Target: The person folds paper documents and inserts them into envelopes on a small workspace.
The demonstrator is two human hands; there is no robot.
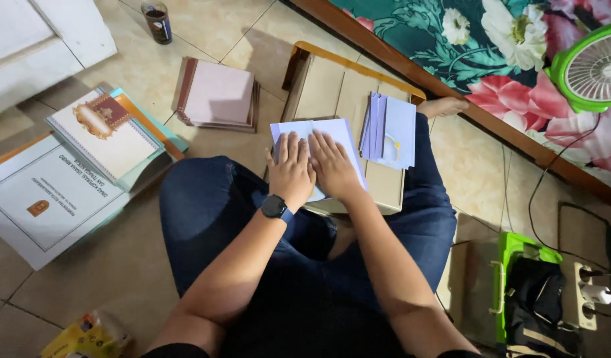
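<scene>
Your left hand (291,171) and right hand (332,167) lie flat, fingers close together, palms pressing pale folded sheet (319,142) on small wooden counter (332,86). Beside it: finished-looking folded stack (388,129). Pink stack (218,94) on floor untouched. Fold underway, not yet released.

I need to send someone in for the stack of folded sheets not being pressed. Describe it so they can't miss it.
Start at the low wooden table in front of the seated person's knees. Both hands, left hand and right hand, press a pale sheet on it. Just right of that lies the stack of folded pale blue sheets: untouched, several layers fanned at its left edge.
</scene>
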